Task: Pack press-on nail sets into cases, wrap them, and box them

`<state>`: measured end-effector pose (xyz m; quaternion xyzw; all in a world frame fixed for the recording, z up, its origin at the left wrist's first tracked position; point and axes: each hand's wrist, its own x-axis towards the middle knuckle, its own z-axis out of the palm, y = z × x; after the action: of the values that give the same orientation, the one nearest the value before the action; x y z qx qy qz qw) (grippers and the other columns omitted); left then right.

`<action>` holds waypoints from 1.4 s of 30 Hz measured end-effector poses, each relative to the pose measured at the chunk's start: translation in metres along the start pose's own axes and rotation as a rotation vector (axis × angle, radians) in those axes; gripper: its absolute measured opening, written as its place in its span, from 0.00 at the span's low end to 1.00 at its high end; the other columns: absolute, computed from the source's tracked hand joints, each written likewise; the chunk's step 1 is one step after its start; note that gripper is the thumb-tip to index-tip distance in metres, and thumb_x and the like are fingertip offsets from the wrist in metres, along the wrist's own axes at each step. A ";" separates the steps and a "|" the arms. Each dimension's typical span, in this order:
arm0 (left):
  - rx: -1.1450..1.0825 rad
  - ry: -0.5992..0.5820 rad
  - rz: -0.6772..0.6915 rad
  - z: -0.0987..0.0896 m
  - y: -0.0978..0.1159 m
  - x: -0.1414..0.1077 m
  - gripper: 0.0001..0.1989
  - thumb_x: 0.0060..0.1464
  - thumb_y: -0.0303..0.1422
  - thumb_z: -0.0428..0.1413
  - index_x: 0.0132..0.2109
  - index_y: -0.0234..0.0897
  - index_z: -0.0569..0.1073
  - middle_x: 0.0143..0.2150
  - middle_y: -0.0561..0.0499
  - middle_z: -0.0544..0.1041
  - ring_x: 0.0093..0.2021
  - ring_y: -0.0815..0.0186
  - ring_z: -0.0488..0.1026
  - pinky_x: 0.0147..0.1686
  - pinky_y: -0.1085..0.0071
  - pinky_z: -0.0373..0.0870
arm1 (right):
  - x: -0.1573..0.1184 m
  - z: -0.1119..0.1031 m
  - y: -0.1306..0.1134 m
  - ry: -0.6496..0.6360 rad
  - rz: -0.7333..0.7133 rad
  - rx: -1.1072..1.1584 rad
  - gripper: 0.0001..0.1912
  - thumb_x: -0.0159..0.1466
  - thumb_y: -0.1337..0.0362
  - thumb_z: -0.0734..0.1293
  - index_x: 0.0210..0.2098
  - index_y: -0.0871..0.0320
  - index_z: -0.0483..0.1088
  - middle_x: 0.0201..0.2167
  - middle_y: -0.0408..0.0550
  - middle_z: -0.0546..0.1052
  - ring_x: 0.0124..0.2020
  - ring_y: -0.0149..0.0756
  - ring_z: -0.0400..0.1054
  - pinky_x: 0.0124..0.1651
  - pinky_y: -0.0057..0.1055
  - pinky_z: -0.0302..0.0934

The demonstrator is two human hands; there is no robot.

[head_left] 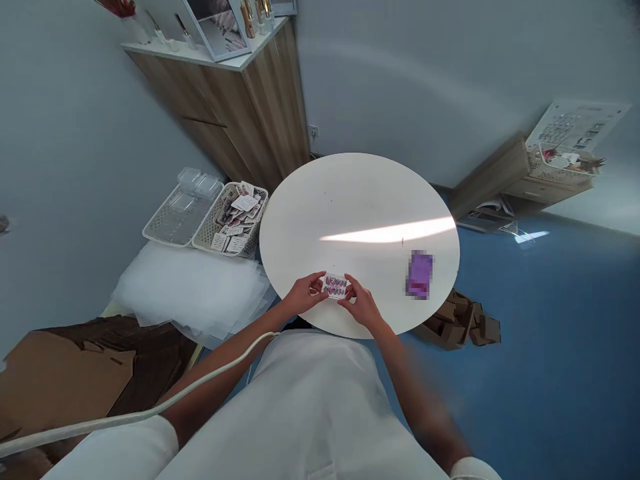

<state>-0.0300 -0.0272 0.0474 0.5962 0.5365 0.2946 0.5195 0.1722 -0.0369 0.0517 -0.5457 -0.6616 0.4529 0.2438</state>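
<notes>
A small white card with two rows of pink and purple nail-like pieces [335, 286] is held up over the near edge of the round white table [350, 193]. My left hand [306, 293] pinches its left side between thumb and fingers. On the opposite side, my right hand [361, 303] grips the card's right edge in the same way. The rows face up toward the camera. A purple object, blurred into blocks [419, 275], lies on the table to the right of my right hand.
Left of the table are a white basket full of cards [235, 220], a basket with clear plastic boxes [183, 210] and stacked translucent sheets [190, 287]. Cardboard boxes [453, 323] lie on the floor at right. A white cable [200, 383] crosses my left arm.
</notes>
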 end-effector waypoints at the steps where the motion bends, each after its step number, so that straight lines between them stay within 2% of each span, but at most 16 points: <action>1: 0.057 -0.029 0.026 -0.006 -0.001 0.000 0.33 0.42 0.38 0.59 0.57 0.40 0.60 0.37 0.51 0.70 0.35 0.68 0.68 0.37 0.67 0.68 | 0.004 0.004 -0.001 0.005 0.011 0.009 0.34 0.52 0.63 0.66 0.57 0.50 0.52 0.31 0.41 0.69 0.30 0.31 0.65 0.38 0.32 0.62; 3: 0.147 -0.052 0.060 -0.018 -0.006 0.002 0.36 0.42 0.36 0.59 0.59 0.42 0.57 0.39 0.51 0.68 0.35 0.68 0.66 0.35 0.68 0.68 | 0.015 0.014 -0.005 0.026 0.024 0.005 0.34 0.52 0.62 0.67 0.56 0.51 0.53 0.33 0.43 0.69 0.31 0.32 0.64 0.38 0.32 0.62; 6: 0.241 -0.027 0.066 -0.036 -0.018 0.006 0.35 0.44 0.33 0.58 0.59 0.41 0.56 0.37 0.51 0.66 0.32 0.68 0.65 0.34 0.68 0.68 | 0.033 0.032 -0.011 0.029 0.027 -0.039 0.34 0.51 0.62 0.67 0.56 0.53 0.55 0.35 0.45 0.67 0.31 0.32 0.62 0.38 0.33 0.63; 12: 0.357 -0.026 -0.010 -0.077 -0.052 0.014 0.33 0.44 0.31 0.57 0.59 0.38 0.57 0.34 0.51 0.65 0.32 0.66 0.65 0.36 0.67 0.66 | 0.072 0.079 -0.026 -0.103 0.095 -0.186 0.35 0.53 0.65 0.65 0.58 0.54 0.50 0.38 0.47 0.66 0.33 0.33 0.63 0.40 0.34 0.62; 16: 0.411 -0.009 -0.074 -0.101 -0.072 0.018 0.32 0.45 0.31 0.55 0.58 0.36 0.57 0.35 0.50 0.66 0.35 0.63 0.66 0.37 0.67 0.66 | 0.098 0.111 -0.033 -0.151 0.120 -0.256 0.36 0.54 0.66 0.64 0.60 0.55 0.47 0.42 0.50 0.65 0.38 0.37 0.63 0.41 0.34 0.61; 19: 0.444 0.016 -0.114 -0.113 -0.086 0.020 0.31 0.45 0.30 0.55 0.58 0.35 0.58 0.38 0.47 0.67 0.38 0.60 0.67 0.38 0.66 0.66 | 0.111 0.132 -0.036 -0.181 0.139 -0.276 0.37 0.54 0.66 0.63 0.60 0.56 0.44 0.46 0.54 0.63 0.43 0.41 0.62 0.42 0.35 0.60; 25: 0.480 0.042 -0.164 -0.120 -0.104 0.023 0.30 0.45 0.27 0.53 0.57 0.34 0.57 0.45 0.43 0.66 0.49 0.57 0.64 0.44 0.64 0.64 | 0.114 0.162 -0.034 -0.152 0.184 -0.265 0.44 0.52 0.64 0.65 0.62 0.56 0.37 0.51 0.56 0.58 0.52 0.46 0.54 0.51 0.40 0.55; 29: 0.429 0.063 -0.177 -0.121 -0.104 0.020 0.29 0.45 0.29 0.54 0.56 0.35 0.58 0.48 0.43 0.65 0.49 0.56 0.65 0.46 0.63 0.63 | 0.107 0.169 -0.037 -0.102 0.197 -0.196 0.43 0.52 0.65 0.65 0.62 0.55 0.37 0.53 0.56 0.56 0.55 0.46 0.52 0.54 0.42 0.52; 33: 0.289 0.078 -0.258 -0.120 -0.103 0.015 0.29 0.46 0.33 0.54 0.56 0.33 0.59 0.48 0.41 0.65 0.44 0.58 0.68 0.41 0.63 0.66 | 0.099 0.169 -0.044 -0.035 0.316 -0.021 0.42 0.52 0.62 0.65 0.61 0.55 0.40 0.53 0.55 0.57 0.50 0.40 0.58 0.52 0.40 0.57; 36: 0.213 0.110 -0.272 -0.116 -0.105 0.011 0.29 0.46 0.31 0.54 0.56 0.33 0.59 0.49 0.41 0.65 0.43 0.60 0.68 0.41 0.64 0.67 | 0.097 0.172 -0.048 0.026 0.393 0.114 0.41 0.51 0.61 0.66 0.60 0.55 0.44 0.52 0.53 0.59 0.48 0.38 0.61 0.49 0.37 0.60; 42: 0.183 0.185 -0.238 -0.117 -0.110 0.016 0.29 0.45 0.28 0.52 0.57 0.33 0.59 0.51 0.42 0.66 0.47 0.59 0.67 0.46 0.61 0.66 | 0.108 0.186 -0.052 0.082 0.396 0.211 0.39 0.50 0.62 0.67 0.58 0.53 0.48 0.53 0.53 0.60 0.49 0.38 0.61 0.49 0.37 0.60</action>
<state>-0.1694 0.0105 -0.0254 0.5435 0.6735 0.2345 0.4428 -0.0364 0.0030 -0.0090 -0.6542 -0.4801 0.5359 0.2329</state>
